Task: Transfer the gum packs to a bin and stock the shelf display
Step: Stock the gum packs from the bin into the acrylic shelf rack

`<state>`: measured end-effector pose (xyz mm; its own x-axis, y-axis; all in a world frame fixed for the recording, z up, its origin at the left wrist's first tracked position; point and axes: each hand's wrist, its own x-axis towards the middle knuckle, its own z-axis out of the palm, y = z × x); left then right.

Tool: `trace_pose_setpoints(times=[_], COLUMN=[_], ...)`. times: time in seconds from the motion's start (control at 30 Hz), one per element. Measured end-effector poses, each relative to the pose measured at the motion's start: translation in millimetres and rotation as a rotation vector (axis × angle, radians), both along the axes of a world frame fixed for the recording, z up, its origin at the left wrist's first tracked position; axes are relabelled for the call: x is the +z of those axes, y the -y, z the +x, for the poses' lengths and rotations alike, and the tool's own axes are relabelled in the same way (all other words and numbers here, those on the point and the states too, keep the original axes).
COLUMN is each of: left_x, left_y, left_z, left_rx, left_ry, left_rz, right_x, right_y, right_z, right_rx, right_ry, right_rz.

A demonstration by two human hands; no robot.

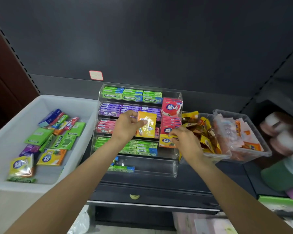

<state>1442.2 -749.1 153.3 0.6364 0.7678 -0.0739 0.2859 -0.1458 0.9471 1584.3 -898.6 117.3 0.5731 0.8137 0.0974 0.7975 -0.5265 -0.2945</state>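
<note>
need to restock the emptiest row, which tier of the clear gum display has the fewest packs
The bottom tier: it holds only a few green Doublemint packs at its left end, while every tier above is filled across with green, purple or red packs.

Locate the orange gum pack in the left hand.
Head view, centre: the flat orange gum pack is pinched by the left hand before the clear acrylic display rack.

Even, fairly bright indoor light falls from above, leaving only soft shadows under the hands. Glare glints off the wrapper of the orange gum pack [146, 124] held in the left hand [128, 125]. Wide-angle bending curves the shelf uprights far out to both sides. Bottles [281, 132] well right of the right hand [184, 141] are smeared with blur.
</note>
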Motion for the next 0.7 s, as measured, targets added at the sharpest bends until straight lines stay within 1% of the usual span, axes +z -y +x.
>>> trace_pose_setpoints(times=[0.07,0.17,0.27,0.47,0.6,0.7], left_x=[0.1,-0.1,-0.6,-0.6,0.2,0.1], left_y=[-0.2,0.0,0.9,1.5,3.7,5.5], left_z=[-0.4,0.1,0.4,-0.3,-1.1,-0.6], left_rx=[0.000,-0.005,-0.021,-0.026,-0.037,-0.044], left_ry=[0.001,0.009,0.004,0.012,0.022,0.016], left_rz=[-0.006,-0.009,-0.020,-0.024,-0.034,-0.059], right_x=[-1.3,-5.2,-9.0,-11.4,-15.6,-13.8], right_y=[2.6,1.7,-1.6,-2.0,2.0,0.8], right_z=[-1.9,-3.5,-6.4,-7.7,-5.1,-5.8], right_rx=[-0.017,-0.031,-0.034,-0.006,-0.048,-0.012], right_ry=[0.102,0.128,0.138,0.162,0.257,0.282], right_rz=[-0.002,0.075,0.101,0.057,-0.005,-0.054])
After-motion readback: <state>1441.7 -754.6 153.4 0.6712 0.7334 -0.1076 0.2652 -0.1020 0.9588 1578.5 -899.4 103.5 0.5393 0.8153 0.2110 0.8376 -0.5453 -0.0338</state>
